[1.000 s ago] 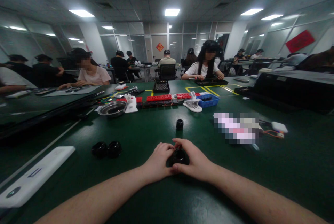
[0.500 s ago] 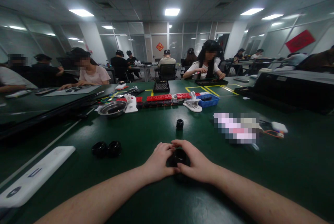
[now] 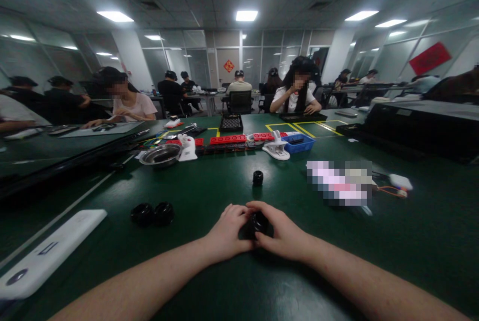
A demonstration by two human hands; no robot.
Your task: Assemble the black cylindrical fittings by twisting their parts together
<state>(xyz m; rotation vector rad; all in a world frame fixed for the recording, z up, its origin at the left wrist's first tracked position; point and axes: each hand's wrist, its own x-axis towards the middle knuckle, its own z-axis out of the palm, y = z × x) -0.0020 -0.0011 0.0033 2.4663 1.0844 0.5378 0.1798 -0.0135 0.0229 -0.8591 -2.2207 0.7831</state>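
Both my hands meet around a black, round, hollow part [image 3: 259, 222] near the table's front. My right hand [image 3: 281, 231] wraps it from the right, with the thumb at its near side and the fingers over its far side. From the left, my left hand [image 3: 229, 228] closes on it, its fingertips touching those of the right hand. The fingers hide much of the part. Straight ahead stands a smaller ribbed black part [image 3: 257, 177]. To the left lie two more black ring-shaped parts, a left one [image 3: 142, 214] and a right one [image 3: 163, 213], side by side.
A white slab-like device [image 3: 52, 253] lies at left. Farther back are a metal bowl [image 3: 160, 155], white clamp-like stands [image 3: 277, 147], red strips [image 3: 229, 140] and a blue basket [image 3: 300, 143]. A blurred packet [image 3: 339, 183] with wires lies right. People sit across the table.
My hands stay almost in place, while the black part between them turns or tilts slightly. Across the table, a co-worker has raised a hand toward the face.
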